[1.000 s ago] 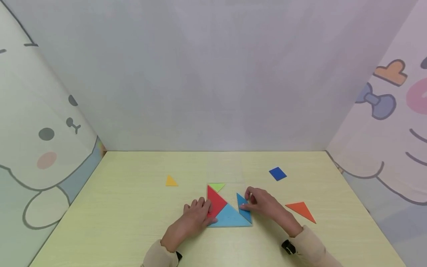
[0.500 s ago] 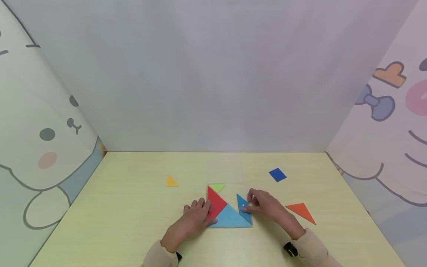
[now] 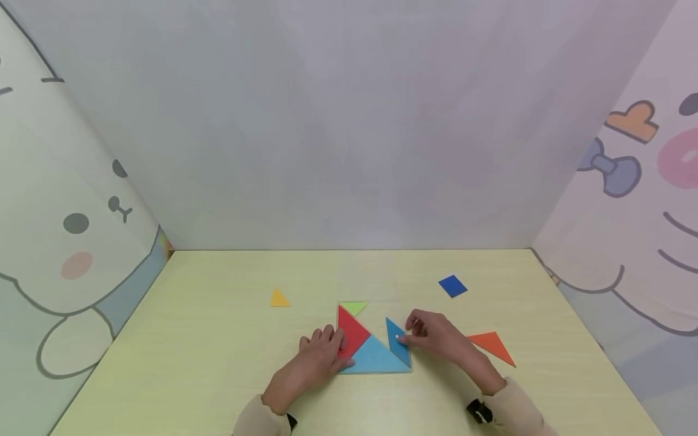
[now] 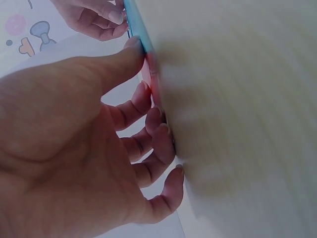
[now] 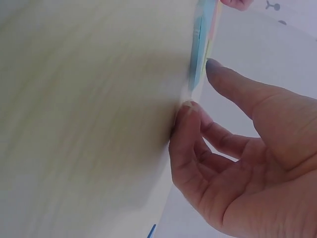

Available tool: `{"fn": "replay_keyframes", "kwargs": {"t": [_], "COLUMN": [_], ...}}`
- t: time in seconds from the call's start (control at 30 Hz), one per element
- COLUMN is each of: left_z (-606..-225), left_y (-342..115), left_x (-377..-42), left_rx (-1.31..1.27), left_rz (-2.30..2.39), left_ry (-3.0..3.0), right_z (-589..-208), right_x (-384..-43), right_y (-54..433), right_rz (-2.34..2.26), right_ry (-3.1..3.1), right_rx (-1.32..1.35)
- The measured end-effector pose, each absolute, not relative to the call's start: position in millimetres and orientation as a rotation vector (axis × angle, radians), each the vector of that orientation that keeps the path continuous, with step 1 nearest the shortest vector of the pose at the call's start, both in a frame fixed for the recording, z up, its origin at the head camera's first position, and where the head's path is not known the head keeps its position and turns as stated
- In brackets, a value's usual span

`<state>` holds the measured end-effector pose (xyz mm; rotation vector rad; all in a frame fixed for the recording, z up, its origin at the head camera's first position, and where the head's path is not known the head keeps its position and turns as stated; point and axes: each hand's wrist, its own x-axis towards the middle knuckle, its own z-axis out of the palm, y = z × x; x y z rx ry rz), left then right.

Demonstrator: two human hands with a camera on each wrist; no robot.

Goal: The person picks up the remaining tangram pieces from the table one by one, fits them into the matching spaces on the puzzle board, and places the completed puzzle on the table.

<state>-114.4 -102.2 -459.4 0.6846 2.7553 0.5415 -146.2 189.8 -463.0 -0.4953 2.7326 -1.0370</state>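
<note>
My left hand (image 3: 319,357) lies over the left edge of a red triangle (image 3: 355,332), with its thumb on the lower left corner of a light blue triangle (image 3: 376,357). These two tangram pieces lie edge to edge. Along the light blue triangle's sloping side lies a blue parallelogram (image 3: 395,349) bearing a small white spot. My right hand (image 3: 436,336) is at its right side, the thumb touching its face. In the right wrist view a gap separates the thumb (image 5: 218,74) from the bent fingers (image 5: 190,129), which rest beside the piece.
A green triangle (image 3: 354,307) sits by the red triangle's top. A yellow triangle (image 3: 280,299) lies to the left, a dark blue square (image 3: 452,286) to the back right, and an orange triangle (image 3: 493,347) beyond my right forearm. A pale wall (image 3: 349,151) rises behind the table.
My right hand has shifted slightly to the right, its thumb sliding toward the blue parallelogram's right edge. The pieces and my left hand stay in place; the head view has tilted slightly.
</note>
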Motion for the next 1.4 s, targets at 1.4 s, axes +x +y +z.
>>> {"fn": "replay_keyframes", "kwargs": {"t": [1.4], "left_z": [-461], "left_y": [-103], "left_x": [-114], "left_rx": [0.696], "left_rz": [0.562], "left_ry": [2.739], "right_z": [-451], "right_x": [-173], "right_y": [215], "right_rz": [-1.068], "right_ry": [2.932], "right_rx": [-0.278]}}
